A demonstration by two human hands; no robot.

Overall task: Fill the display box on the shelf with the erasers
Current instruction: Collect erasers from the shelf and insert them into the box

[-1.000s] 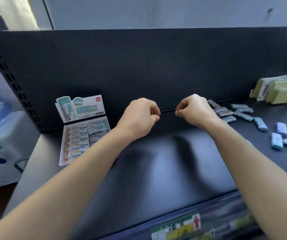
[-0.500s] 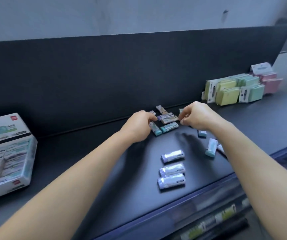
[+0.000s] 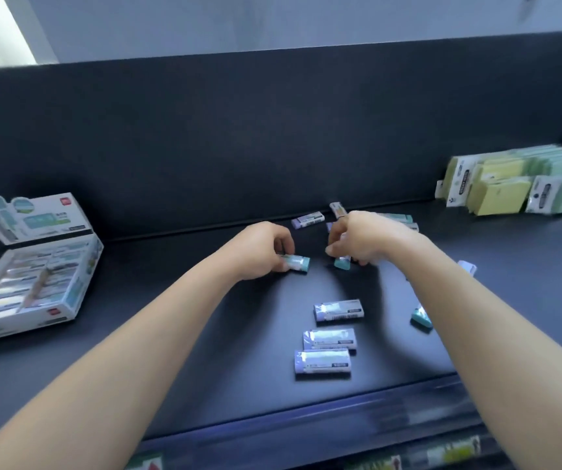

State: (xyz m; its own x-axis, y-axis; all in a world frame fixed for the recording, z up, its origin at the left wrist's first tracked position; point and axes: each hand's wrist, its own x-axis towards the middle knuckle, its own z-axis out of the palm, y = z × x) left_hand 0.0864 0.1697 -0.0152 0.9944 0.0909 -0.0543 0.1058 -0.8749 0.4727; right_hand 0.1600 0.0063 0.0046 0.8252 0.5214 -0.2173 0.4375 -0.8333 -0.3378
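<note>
The white display box with an upright printed lid stands at the left of the dark shelf, holding rows of wrapped erasers. Loose erasers lie in the middle of the shelf. My left hand grips a teal-ended eraser. My right hand holds another teal-ended eraser by its upper end. Three purple-wrapped erasers lie in a column nearer to me. More erasers lie by the back panel, partly hidden behind my right hand.
Packs of yellow and green sticky notes lean against the black back panel at the far right. Two erasers show beside my right forearm. The shelf's front edge carries price labels.
The view swung back a little to the left. Both hands closed on erasers at the pile, and the two teal-ended erasers are now lifted in my fingers.
</note>
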